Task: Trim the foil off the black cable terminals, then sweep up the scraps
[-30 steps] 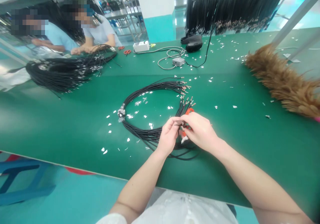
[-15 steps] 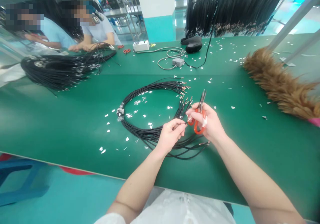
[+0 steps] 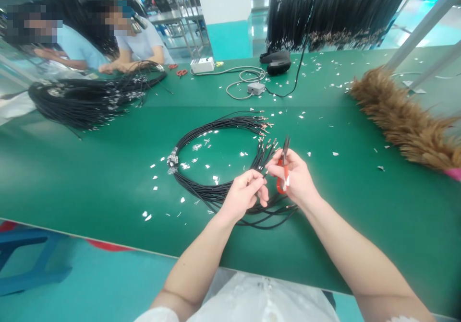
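A loop of thin black wires (image 3: 201,139) with metal terminal ends lies on the green table (image 3: 108,168). My left hand (image 3: 243,193) pinches one black wire end near the bundle's right side. My right hand (image 3: 293,175) is closed around red-handled scissors (image 3: 284,168), blades pointing up and away, its fingertips touching the same wire end. Both hands sit just above the loop's near right part. Small white scraps (image 3: 185,166) are scattered inside and around the loop.
A big pile of black wires (image 3: 90,96) lies at the far left, where two other people sit. A brown feather duster (image 3: 406,120) lies at the right. A white box with grey cable (image 3: 248,84), a black device (image 3: 276,61) and hanging wire bundles (image 3: 334,10) are at the back.
My right hand lifted the scissors clear of my left hand, blades pointing up, then drew back slightly toward it. My left hand kept its pinch on the wire end.
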Demonstrator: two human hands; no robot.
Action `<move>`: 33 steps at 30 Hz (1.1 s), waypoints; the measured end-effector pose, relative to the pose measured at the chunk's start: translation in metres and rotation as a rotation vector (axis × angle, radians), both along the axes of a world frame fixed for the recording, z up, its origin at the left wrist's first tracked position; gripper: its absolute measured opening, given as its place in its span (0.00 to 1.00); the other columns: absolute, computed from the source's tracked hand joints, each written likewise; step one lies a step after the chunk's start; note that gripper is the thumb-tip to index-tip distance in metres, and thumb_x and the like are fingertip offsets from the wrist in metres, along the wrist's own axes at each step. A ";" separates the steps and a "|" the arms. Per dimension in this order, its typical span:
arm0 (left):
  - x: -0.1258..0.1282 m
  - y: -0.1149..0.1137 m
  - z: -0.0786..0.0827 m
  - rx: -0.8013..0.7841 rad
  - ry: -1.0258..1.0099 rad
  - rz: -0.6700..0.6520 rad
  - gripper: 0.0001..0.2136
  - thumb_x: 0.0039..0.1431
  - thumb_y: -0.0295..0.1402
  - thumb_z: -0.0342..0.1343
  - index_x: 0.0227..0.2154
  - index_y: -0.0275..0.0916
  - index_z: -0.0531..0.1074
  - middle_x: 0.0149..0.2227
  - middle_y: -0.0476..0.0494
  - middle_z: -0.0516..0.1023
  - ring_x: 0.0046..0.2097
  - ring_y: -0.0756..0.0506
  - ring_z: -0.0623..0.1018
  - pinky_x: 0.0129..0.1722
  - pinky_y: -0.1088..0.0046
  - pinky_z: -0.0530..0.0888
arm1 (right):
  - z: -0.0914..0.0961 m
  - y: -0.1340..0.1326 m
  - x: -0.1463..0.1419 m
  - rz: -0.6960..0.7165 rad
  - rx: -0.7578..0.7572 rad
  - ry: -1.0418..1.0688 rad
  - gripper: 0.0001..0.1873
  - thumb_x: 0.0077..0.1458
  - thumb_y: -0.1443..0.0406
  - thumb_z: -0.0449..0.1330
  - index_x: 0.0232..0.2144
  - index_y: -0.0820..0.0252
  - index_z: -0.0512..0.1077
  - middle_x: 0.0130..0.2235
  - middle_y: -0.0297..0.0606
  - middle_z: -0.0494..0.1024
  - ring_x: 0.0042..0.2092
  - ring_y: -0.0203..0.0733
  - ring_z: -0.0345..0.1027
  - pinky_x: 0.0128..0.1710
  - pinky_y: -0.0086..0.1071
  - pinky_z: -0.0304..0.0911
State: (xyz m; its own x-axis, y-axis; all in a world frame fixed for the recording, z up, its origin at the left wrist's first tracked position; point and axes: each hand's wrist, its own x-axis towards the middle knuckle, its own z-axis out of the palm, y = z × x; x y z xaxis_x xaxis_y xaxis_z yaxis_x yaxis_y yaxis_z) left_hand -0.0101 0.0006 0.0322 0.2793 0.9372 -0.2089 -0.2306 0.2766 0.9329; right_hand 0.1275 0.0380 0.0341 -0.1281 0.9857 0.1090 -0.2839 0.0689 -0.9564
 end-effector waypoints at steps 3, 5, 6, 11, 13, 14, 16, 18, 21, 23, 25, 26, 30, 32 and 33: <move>-0.003 0.003 0.000 -0.121 -0.124 -0.113 0.14 0.52 0.42 0.53 0.33 0.36 0.61 0.19 0.46 0.74 0.17 0.50 0.72 0.09 0.85 0.46 | -0.006 -0.006 -0.009 -0.152 0.155 -0.166 0.08 0.43 0.70 0.61 0.27 0.58 0.65 0.26 0.29 0.70 0.28 0.32 0.64 0.31 0.29 0.62; -0.003 0.005 -0.001 -0.128 -0.173 -0.096 0.13 0.51 0.40 0.54 0.33 0.37 0.61 0.22 0.45 0.75 0.19 0.50 0.74 0.09 0.86 0.47 | -0.008 -0.008 -0.013 -0.153 0.192 -0.242 0.06 0.45 0.68 0.60 0.28 0.57 0.65 0.27 0.30 0.70 0.27 0.32 0.63 0.29 0.29 0.62; -0.003 0.006 -0.002 -0.115 -0.181 -0.057 0.12 0.50 0.39 0.55 0.32 0.37 0.61 0.23 0.46 0.75 0.21 0.50 0.74 0.09 0.86 0.48 | -0.008 -0.008 -0.012 -0.134 0.192 -0.266 0.06 0.46 0.67 0.59 0.28 0.57 0.65 0.27 0.30 0.70 0.26 0.32 0.63 0.27 0.29 0.61; -0.002 0.011 -0.008 -0.055 -0.128 0.148 0.10 0.48 0.34 0.58 0.28 0.33 0.65 0.23 0.46 0.73 0.22 0.52 0.74 0.10 0.86 0.52 | -0.008 0.000 0.009 -0.114 0.409 -0.684 0.06 0.50 0.62 0.58 0.30 0.58 0.65 0.24 0.31 0.69 0.25 0.32 0.62 0.26 0.26 0.58; -0.002 0.012 -0.009 -0.045 -0.113 0.177 0.10 0.47 0.34 0.58 0.28 0.33 0.65 0.22 0.46 0.73 0.21 0.52 0.73 0.09 0.86 0.52 | -0.007 0.002 0.021 -0.099 0.615 -0.995 0.09 0.51 0.59 0.57 0.28 0.59 0.67 0.21 0.31 0.68 0.23 0.31 0.60 0.25 0.25 0.54; -0.002 0.013 -0.009 -0.041 -0.110 0.183 0.10 0.47 0.34 0.58 0.28 0.33 0.66 0.22 0.46 0.72 0.20 0.52 0.73 0.09 0.85 0.52 | -0.006 0.001 0.026 -0.091 0.716 -1.131 0.10 0.51 0.58 0.57 0.27 0.60 0.68 0.20 0.31 0.68 0.22 0.31 0.59 0.24 0.25 0.51; -0.002 0.014 -0.009 -0.041 -0.107 0.181 0.10 0.47 0.34 0.58 0.27 0.32 0.66 0.21 0.47 0.72 0.19 0.53 0.71 0.09 0.85 0.52 | -0.005 0.000 0.033 -0.107 0.883 -1.320 0.14 0.53 0.57 0.55 0.24 0.60 0.68 0.19 0.32 0.68 0.22 0.31 0.58 0.23 0.26 0.47; -0.001 0.014 -0.008 -0.037 -0.110 0.175 0.10 0.47 0.34 0.58 0.26 0.32 0.66 0.20 0.47 0.72 0.18 0.54 0.70 0.09 0.85 0.52 | -0.002 -0.001 0.036 -0.148 0.985 -1.432 0.16 0.54 0.57 0.53 0.22 0.61 0.68 0.19 0.32 0.68 0.22 0.31 0.58 0.23 0.27 0.44; -0.001 0.013 -0.007 -0.024 -0.101 0.179 0.10 0.47 0.34 0.57 0.26 0.32 0.66 0.20 0.48 0.72 0.17 0.55 0.69 0.08 0.85 0.52 | 0.005 -0.002 0.035 -0.184 1.067 -1.532 0.16 0.55 0.58 0.52 0.20 0.61 0.67 0.18 0.32 0.65 0.21 0.32 0.55 0.23 0.28 0.41; -0.001 0.012 -0.007 -0.015 -0.090 0.192 0.10 0.47 0.34 0.58 0.26 0.32 0.66 0.19 0.48 0.72 0.17 0.55 0.69 0.08 0.85 0.52 | 0.009 -0.002 0.034 -0.199 1.105 -1.572 0.15 0.55 0.59 0.52 0.20 0.60 0.66 0.17 0.32 0.64 0.21 0.32 0.54 0.24 0.29 0.39; 0.000 0.011 -0.008 0.001 -0.077 0.212 0.10 0.47 0.35 0.58 0.25 0.33 0.65 0.19 0.48 0.72 0.17 0.55 0.69 0.09 0.85 0.52 | 0.012 -0.003 0.034 -0.191 1.128 -1.605 0.15 0.55 0.60 0.52 0.20 0.60 0.66 0.17 0.32 0.64 0.22 0.33 0.53 0.24 0.30 0.39; 0.000 0.011 -0.008 0.012 -0.066 0.223 0.10 0.47 0.35 0.58 0.25 0.34 0.65 0.19 0.49 0.72 0.17 0.55 0.69 0.09 0.84 0.52 | 0.014 -0.003 0.034 -0.179 1.134 -1.619 0.15 0.55 0.60 0.52 0.20 0.61 0.66 0.18 0.32 0.64 0.22 0.33 0.53 0.24 0.30 0.38; 0.002 0.009 -0.009 0.054 -0.018 0.255 0.09 0.48 0.34 0.57 0.24 0.35 0.63 0.19 0.49 0.72 0.16 0.56 0.67 0.09 0.84 0.52 | 0.015 -0.002 0.036 -0.112 1.139 -1.641 0.16 0.57 0.60 0.51 0.20 0.61 0.65 0.18 0.33 0.64 0.21 0.33 0.52 0.24 0.30 0.37; 0.002 0.008 -0.009 0.054 -0.016 0.243 0.09 0.48 0.34 0.57 0.24 0.35 0.63 0.18 0.50 0.71 0.15 0.57 0.65 0.10 0.84 0.52 | 0.014 -0.001 0.038 -0.077 1.160 -1.638 0.17 0.58 0.60 0.49 0.20 0.61 0.64 0.17 0.32 0.64 0.20 0.33 0.51 0.24 0.30 0.37; 0.002 0.008 -0.009 0.051 -0.017 0.231 0.09 0.47 0.34 0.57 0.24 0.35 0.64 0.18 0.51 0.71 0.15 0.57 0.65 0.10 0.84 0.51 | 0.014 -0.001 0.039 -0.064 1.175 -1.638 0.17 0.58 0.61 0.49 0.20 0.61 0.64 0.17 0.32 0.64 0.20 0.33 0.51 0.23 0.30 0.36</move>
